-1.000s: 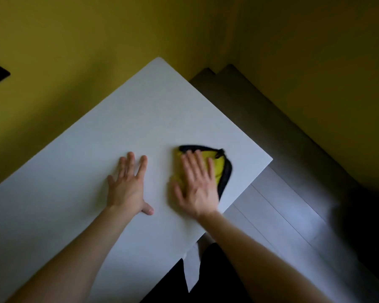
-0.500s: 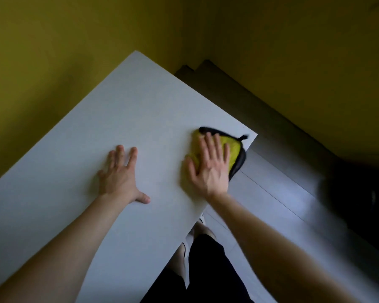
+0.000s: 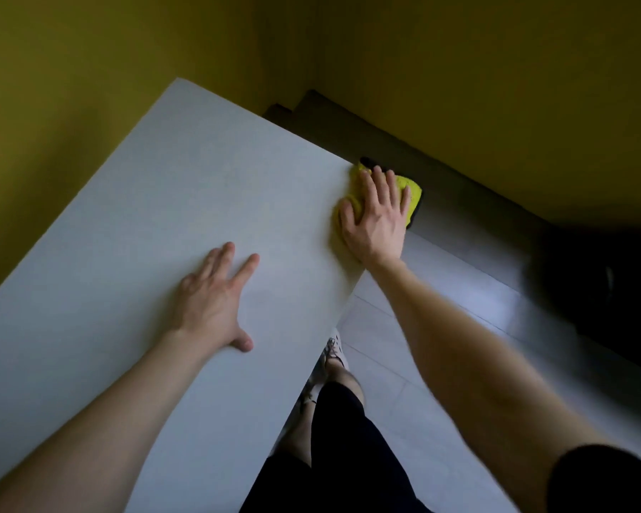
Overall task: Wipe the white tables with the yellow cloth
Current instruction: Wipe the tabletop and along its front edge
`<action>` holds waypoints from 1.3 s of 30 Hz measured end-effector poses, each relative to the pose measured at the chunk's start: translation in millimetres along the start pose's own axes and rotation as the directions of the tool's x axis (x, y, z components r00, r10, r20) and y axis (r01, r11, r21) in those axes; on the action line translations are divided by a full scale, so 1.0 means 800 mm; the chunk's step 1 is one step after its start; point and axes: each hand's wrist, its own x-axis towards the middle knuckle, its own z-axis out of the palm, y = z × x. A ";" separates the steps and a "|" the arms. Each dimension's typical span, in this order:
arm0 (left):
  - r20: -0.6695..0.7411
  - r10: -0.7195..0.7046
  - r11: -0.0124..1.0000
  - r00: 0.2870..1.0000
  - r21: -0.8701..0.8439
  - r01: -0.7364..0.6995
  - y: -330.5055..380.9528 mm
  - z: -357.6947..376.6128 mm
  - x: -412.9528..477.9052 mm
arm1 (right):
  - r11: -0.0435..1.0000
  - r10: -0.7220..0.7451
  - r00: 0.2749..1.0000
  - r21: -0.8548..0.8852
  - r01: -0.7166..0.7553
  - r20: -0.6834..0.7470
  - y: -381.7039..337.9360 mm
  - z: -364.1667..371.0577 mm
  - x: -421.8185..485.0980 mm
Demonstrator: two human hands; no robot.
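Now the right hand [image 3: 376, 220], fingers flat, has pushed the yellow cloth [image 3: 414, 192] to the far right corner of the desk [image 3: 200, 179], partly overhanging it; the left hand [image 3: 211, 298] rests spread flat. This end seems nearly wiped.

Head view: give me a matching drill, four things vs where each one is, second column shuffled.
1 left hand
2 right hand
3 yellow cloth
4 white shoe

a at the far right corner of the white table
b on the grey floor
c flat on bare tabletop
d pressing on the cloth

Pairs: 1-c, 2-d, 3-a, 4-b
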 end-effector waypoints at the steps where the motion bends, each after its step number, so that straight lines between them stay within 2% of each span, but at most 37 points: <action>1: -0.010 0.000 1.000 1.000 -0.004 0.000 -0.001 0.000 0.000 | 1.000 0.020 1.000 0.001 -0.020 -0.018 -0.017 0.001 -0.030; 3: -0.027 0.001 1.000 1.000 0.005 -0.001 0.000 0.002 0.001 | 0.996 -0.071 0.997 0.054 0.069 0.039 -0.056 -0.001 -0.122; 5: -0.035 0.012 1.000 0.999 0.000 -0.012 0.001 0.003 0.002 | 0.949 -0.297 0.945 0.154 0.276 0.137 -0.079 -0.008 -0.207; 6: -0.042 0.012 1.000 0.999 -0.001 -0.012 0.001 0.002 0.002 | 0.918 -0.380 0.910 0.189 0.349 0.164 -0.078 -0.011 -0.230; 8: -0.043 0.004 1.000 0.999 0.013 -0.004 0.002 0.001 0.001 | 0.884 -0.455 0.875 0.208 0.420 0.166 -0.061 -0.010 -0.220; 10: -0.027 0.006 0.999 1.000 0.035 -0.005 0.004 -0.002 0.001 | 0.918 -0.383 0.915 0.158 0.363 0.124 -0.040 -0.006 -0.163; 12: -0.016 0.003 1.000 1.000 0.027 -0.002 0.006 -0.004 -0.001 | 0.973 -0.218 0.974 0.092 0.213 0.053 -0.019 -0.001 -0.087; 15: -0.020 -0.013 1.000 1.000 0.017 0.013 0.008 -0.004 -0.002 | 0.997 -0.072 0.997 0.038 0.071 0.018 0.007 0.003 0.008; 17: -0.022 -0.014 1.000 1.000 0.022 0.015 0.007 -0.002 -0.001 | 1.000 -0.021 1.000 0.017 0.021 -0.001 0.006 0.007 0.024; 19: -0.017 -0.011 1.000 1.000 0.022 0.012 0.005 0.001 -0.001 | 1.000 0.021 0.999 0.014 -0.020 -0.035 -0.015 0.007 -0.014; 21: -0.015 -0.010 1.000 1.000 0.017 0.010 0.004 0.001 0.000 | 0.995 -0.062 0.998 0.076 0.061 0.002 -0.050 0.003 -0.101; 24: -0.008 0.004 1.000 1.000 0.005 -0.004 0.003 0.002 0.002 | 0.925 -0.348 0.929 0.206 0.318 0.125 -0.086 -0.008 -0.238; 26: -0.009 0.008 1.000 1.000 0.004 -0.008 0.003 0.003 0.002 | 0.876 -0.456 0.878 0.249 0.413 0.148 -0.082 -0.011 -0.262; 28: -0.011 0.010 1.000 1.000 0.007 -0.010 0.003 0.004 0.004 | 0.869 -0.471 0.871 0.244 0.431 0.139 -0.063 -0.009 -0.229; 30: -0.008 0.015 1.000 1.000 0.014 -0.015 0.002 0.005 0.004 | 0.928 -0.338 0.938 0.198 0.317 0.080 -0.041 -0.003 -0.169; 32: 0.001 0.007 1.000 1.000 0.018 -0.007 0.002 0.006 0.004 | 0.983 -0.100 0.995 0.155 0.096 0.017 -0.017 0.002 -0.096; 33: 0.005 0.005 1.000 1.000 0.022 -0.006 0.002 0.006 0.005 | 0.988 0.012 1.000 0.153 -0.011 -0.006 -0.007 0.003 -0.063; 37: 0.047 0.016 1.000 0.999 -0.011 -0.015 0.001 0.003 0.005 | 0.894 0.307 0.949 0.362 -0.263 -0.068 -0.004 0.008 -0.020; 39: -0.046 0.019 0.995 0.999 -0.100 -0.024 0.005 0.007 0.002 | 0.792 0.410 0.912 0.504 -0.343 -0.025 -0.029 0.003 -0.062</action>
